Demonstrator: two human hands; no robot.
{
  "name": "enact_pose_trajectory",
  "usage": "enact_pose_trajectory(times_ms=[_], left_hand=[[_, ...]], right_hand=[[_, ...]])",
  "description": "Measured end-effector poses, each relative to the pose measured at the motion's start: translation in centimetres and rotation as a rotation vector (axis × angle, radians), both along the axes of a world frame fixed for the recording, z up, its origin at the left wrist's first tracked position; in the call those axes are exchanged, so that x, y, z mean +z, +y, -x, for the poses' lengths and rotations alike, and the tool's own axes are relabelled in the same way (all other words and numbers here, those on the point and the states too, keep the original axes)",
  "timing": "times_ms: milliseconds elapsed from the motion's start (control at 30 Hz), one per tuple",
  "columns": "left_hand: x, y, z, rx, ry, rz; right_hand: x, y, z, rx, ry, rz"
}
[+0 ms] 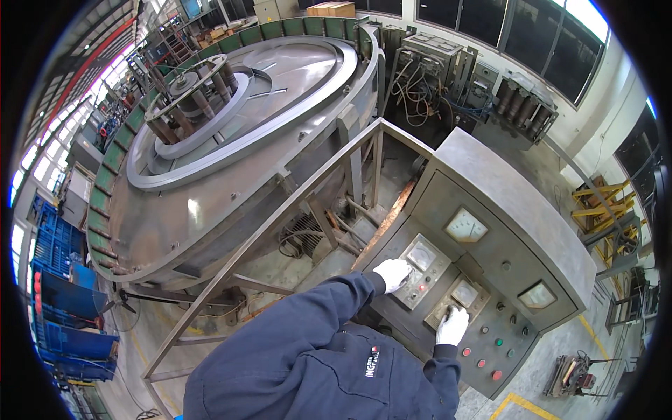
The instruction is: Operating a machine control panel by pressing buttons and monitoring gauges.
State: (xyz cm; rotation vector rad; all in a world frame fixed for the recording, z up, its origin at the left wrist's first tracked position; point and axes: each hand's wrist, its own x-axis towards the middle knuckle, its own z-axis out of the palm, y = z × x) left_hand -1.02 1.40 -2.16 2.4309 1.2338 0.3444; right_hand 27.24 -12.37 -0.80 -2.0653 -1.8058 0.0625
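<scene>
Both my hands wear white gloves and reach from dark blue sleeves to a grey metal control console (490,175). My left hand (392,275) rests at the left edge of a light control unit (421,259) with a meter window and small lit red lamps. Its fingers are bent together, and whatever they grip is hidden beneath them. Further right, my right hand (452,326) lies on the lower part of a second control unit (470,295) with a similar window. Those fingers are curled too, covering what they hold. Red and green push buttons (481,363) sit just right of that hand.
A large round machine with a green rim (105,217) and a grey spiral track (245,157) fills the left. An angled metal railing (280,217) runs between it and me. Two dial gauges (467,225) face up from the console. A small cart (570,376) stands at the right.
</scene>
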Motion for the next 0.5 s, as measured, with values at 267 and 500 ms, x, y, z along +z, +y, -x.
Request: enact_pose_trajectory(times_ms=[267,500], left_hand=[[0.51,0.00,0.02,-0.015,0.007,-0.019],[0.44,0.25,-0.15,-0.040,-0.008,-0.010]], right_hand=[[-0.65,-0.06,-0.11,-0.010,-0.017,-0.042],[-0.41,0.12,-0.32,-0.036,-0.010,-0.031]])
